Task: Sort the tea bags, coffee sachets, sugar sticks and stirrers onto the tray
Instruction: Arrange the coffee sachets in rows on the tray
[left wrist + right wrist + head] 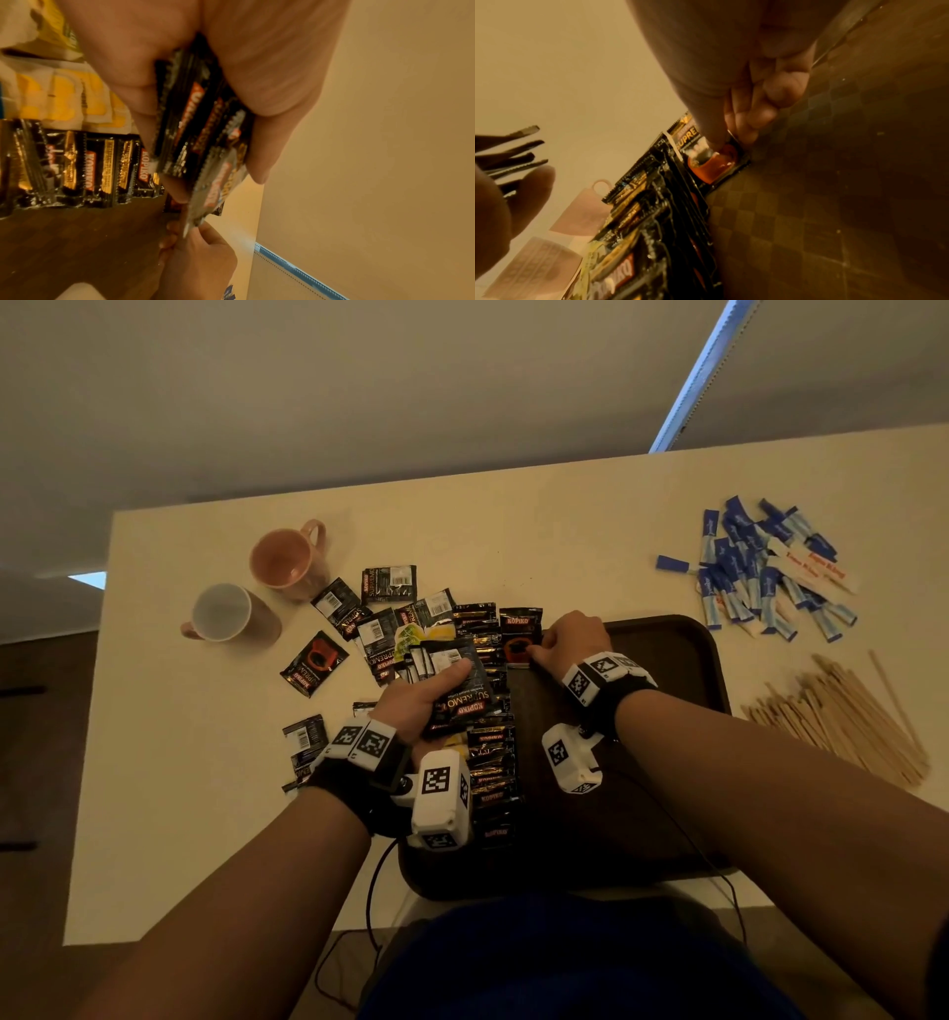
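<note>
The left hand point(417, 706) clenches a fanned stack of coffee sachets point(458, 689) above the tray's left edge, likely as a supply for the right. The right hand point(571, 640) pinches one sachet point(519, 637) at the far-left corner of the tray point(688, 660), apparently extending the overlapping row of sachets point(494, 762) along that edge. Loose sachets and yellow tea bags point(64, 95) crowd the counter point(513, 531) left of the tray. Two mugs point(287, 559) stand farther left; sugar sticks point(760, 567) and stirrers point(847, 716) wait on the counter's right side, unsorted
</note>
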